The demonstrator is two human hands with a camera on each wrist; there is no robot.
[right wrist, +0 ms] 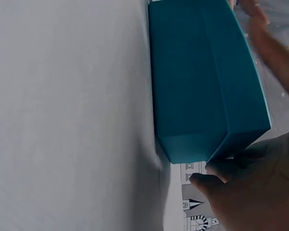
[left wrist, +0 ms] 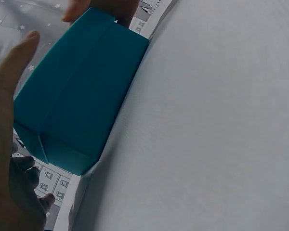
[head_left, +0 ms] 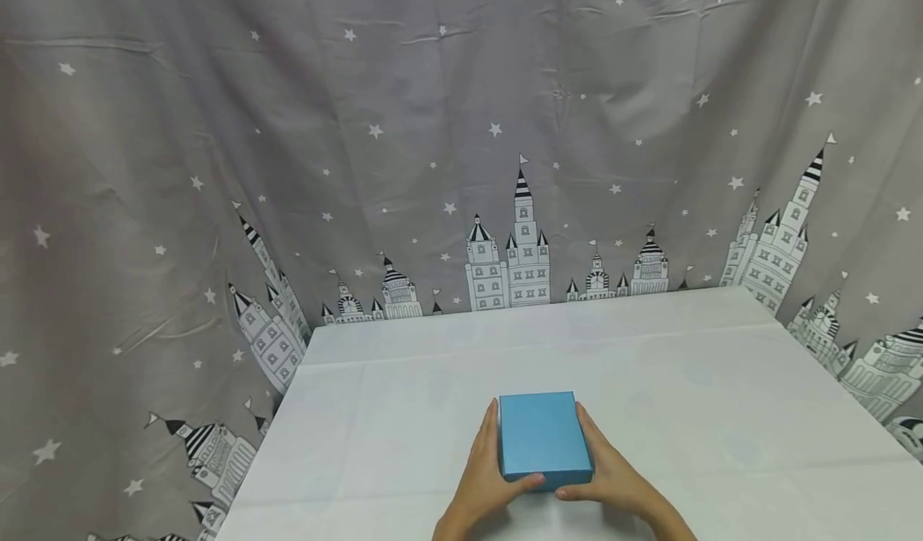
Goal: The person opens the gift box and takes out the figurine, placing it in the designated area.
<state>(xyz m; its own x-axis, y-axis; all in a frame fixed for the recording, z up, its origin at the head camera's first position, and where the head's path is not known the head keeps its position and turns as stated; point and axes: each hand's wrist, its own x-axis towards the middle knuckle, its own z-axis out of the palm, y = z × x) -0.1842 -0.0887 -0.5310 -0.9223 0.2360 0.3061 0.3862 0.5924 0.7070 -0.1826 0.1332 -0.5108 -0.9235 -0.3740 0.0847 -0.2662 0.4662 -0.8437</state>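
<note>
A blue lidded box (head_left: 544, 433) stands on the white table, its lid closed and a seam running round its sides. My left hand (head_left: 485, 478) holds it from the left, fingers along that side and thumb at the front. From the opposite side my right hand (head_left: 618, 477) grips it in the same way, and the two thumbs come near each other at the front. In the left wrist view the box (left wrist: 82, 91) shows its front and one end. The right wrist view has the box (right wrist: 197, 82) too, with fingertips below its corner. What the box contains is hidden.
The white-covered table (head_left: 404, 421) has faint fold lines and reaches back to a grey curtain (head_left: 404, 108). White stars and castles are printed on that curtain, which also hangs along the left and right sides.
</note>
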